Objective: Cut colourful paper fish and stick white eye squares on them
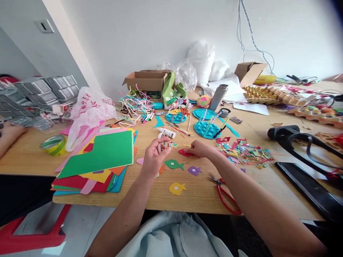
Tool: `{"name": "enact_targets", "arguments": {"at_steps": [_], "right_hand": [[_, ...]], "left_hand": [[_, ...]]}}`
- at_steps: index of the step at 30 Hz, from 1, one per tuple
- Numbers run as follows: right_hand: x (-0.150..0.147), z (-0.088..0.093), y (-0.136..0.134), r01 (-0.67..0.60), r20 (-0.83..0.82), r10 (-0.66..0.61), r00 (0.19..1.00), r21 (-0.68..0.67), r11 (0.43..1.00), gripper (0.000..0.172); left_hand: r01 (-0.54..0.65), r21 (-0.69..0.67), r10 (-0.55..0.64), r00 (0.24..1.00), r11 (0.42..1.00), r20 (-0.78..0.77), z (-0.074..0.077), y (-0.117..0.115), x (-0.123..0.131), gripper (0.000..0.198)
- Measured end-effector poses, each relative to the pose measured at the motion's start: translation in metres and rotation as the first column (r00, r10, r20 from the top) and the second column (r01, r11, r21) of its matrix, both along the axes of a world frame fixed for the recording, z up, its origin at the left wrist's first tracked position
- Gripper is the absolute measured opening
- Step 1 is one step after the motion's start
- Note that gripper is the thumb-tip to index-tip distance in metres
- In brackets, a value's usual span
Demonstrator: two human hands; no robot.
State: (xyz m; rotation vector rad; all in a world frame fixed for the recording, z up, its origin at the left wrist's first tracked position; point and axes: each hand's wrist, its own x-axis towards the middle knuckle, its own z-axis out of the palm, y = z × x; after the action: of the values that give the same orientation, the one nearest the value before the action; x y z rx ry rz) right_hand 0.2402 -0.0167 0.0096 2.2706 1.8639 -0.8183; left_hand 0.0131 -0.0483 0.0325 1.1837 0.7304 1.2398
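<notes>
Your wooden table [193,194] stands against a white wall and is strewn with coloured paper. Your left hand [154,156] is raised just off the top, palm turned inward, its fingers pinched on a small white piece [160,145], with a speckled cut-out [173,144] just beside the fingertips. Your right hand [200,148] rests low, its fingers closed on the edge of a red paper fish [184,152] lying on the table. Behind, an open cardboard box [146,82] stands upright; you cannot tell what is in it.
</notes>
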Motion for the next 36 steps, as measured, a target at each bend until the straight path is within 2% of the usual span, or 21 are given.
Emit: {"name": "enact_targets", "arguments": {"at_steps": [4, 7, 11, 15, 17, 20, 23, 27, 36], "right_hand": [[0.003, -0.006, 0.005, 0.0, -0.038, 0.0, 0.999, -0.003, 1.0, 0.046], [-0.002, -0.003, 0.007, -0.041, -0.036, 0.042, 0.998, 0.014, 0.999, 0.043], [-0.011, 0.012, 0.006, -0.113, 0.012, 0.112, 0.994, 0.055, 0.992, 0.032], [-0.029, 0.028, -0.005, -0.131, 0.098, 0.115, 0.988, 0.169, 0.977, 0.027], [-0.047, 0.032, -0.014, -0.182, 0.055, 0.174, 0.983, 0.242, 0.953, 0.023], [-0.077, 0.029, -0.026, -0.365, -0.118, 0.423, 0.898, 0.334, 0.869, 0.012], [-0.097, 0.019, -0.032, -0.507, -0.078, 0.571, 0.817, 0.372, 0.777, 0.011], [-0.102, 0.011, -0.032, -0.61, 0.062, 0.624, 0.779, 0.306, 0.731, 0.013], [-0.107, 0.01, -0.038, -0.688, 0.186, 0.665, 0.724, 0.277, 0.671, 0.02]], "left_hand": [[0.006, 0.075, 0.002, 0.995, 0.997, -0.104, 0.018, 0.009, -0.013, 0.026], [0.006, 0.189, 0.035, 0.977, 0.982, -0.212, 0.021, 0.023, -0.023, 0.023], [-0.034, 0.292, 0.123, 0.949, 0.956, -0.289, 0.004, 0.038, -0.029, 0.022], [-0.092, 0.33, 0.209, 0.917, 0.939, -0.339, -0.013, 0.044, -0.029, 0.024], [-0.114, 0.354, 0.244, 0.905, 0.928, -0.349, -0.016, 0.045, -0.03, 0.024], [-0.173, 0.394, 0.317, 0.886, 0.903, -0.338, -0.016, 0.049, -0.033, 0.024], [-0.219, 0.406, 0.36, 0.879, 0.887, -0.314, -0.016, 0.054, -0.037, 0.024], [-0.217, 0.415, 0.357, 0.885, 0.884, -0.299, -0.018, 0.056, -0.039, 0.023], [-0.242, 0.407, 0.373, 0.884, 0.881, -0.281, -0.014, 0.056, -0.042, 0.023]]}}
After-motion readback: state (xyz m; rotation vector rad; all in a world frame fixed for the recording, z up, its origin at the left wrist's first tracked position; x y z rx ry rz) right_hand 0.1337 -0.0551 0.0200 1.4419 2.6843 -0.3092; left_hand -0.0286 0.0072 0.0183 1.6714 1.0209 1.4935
